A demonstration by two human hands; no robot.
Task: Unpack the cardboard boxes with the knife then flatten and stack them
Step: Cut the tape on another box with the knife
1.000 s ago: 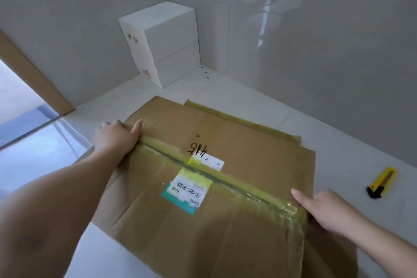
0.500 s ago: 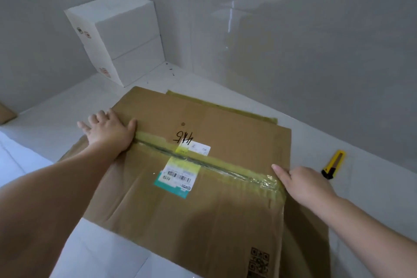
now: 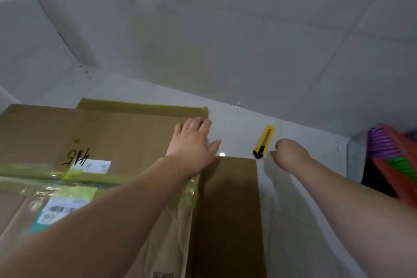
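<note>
Cardboard, a flattened brown box (image 3: 126, 140), lies flat on the pale tiled floor (image 3: 237, 119) in front of me, filling the lower left of the view, with a second flattened sheet (image 3: 144, 106) peeking out beneath its far edge and a darker flap (image 3: 228, 205) spread out at its right side. Yellowish packing tape (image 3: 33, 174) runs across it, next to a white shipping label (image 3: 94, 166) and handwritten black numerals. My left hand (image 3: 191, 140) is stretched over the box's far right corner, fingers straight and spread, palm down, gripping nothing; I judge it is there to keep the stack flat and steady, though I cannot tell for sure whether the palm presses the cardboard or hangs just above it. My right hand (image 3: 291, 151) is out over the bare floor just beside the yellow utility knife (image 3: 264, 141), fingers loosely curled and holding nothing, apart from the handle by a small gap. The knife lies on the tile just beyond the flap's far right corner, its black end nearest me. I judge I am reaching for it for the next box. Nothing lies between my hand and the knife. At the right edge sits something blurred, striped in red, purple and green (image 3: 392, 160); I cannot tell what it is. A grey tiled wall (image 3: 248, 29) rises behind.
</note>
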